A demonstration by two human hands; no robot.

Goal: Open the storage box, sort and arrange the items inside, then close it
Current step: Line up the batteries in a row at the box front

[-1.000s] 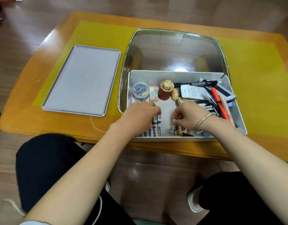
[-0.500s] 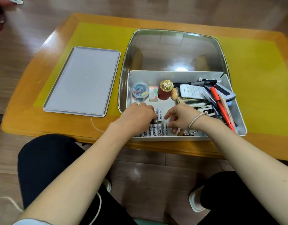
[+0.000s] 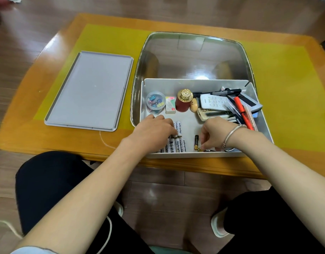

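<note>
**Box open on the bench, both hands in the batteries**

Your storage box (image 3: 198, 83) sits open on an orange wooden bench (image 3: 20, 129) with a yellow mat (image 3: 106, 39) and a glass panel (image 3: 193, 55), shiny wood floor (image 3: 158, 195) underneath. The grey lid (image 3: 89, 90) lies flat to the left, apart from the box. Your left hand (image 3: 154, 131) rests curled on the white batteries (image 3: 179, 143); can't tell its grip. Your right hand (image 3: 213, 134) pinches a small gold-tipped battery (image 3: 201, 149) by the near wall.
</note>
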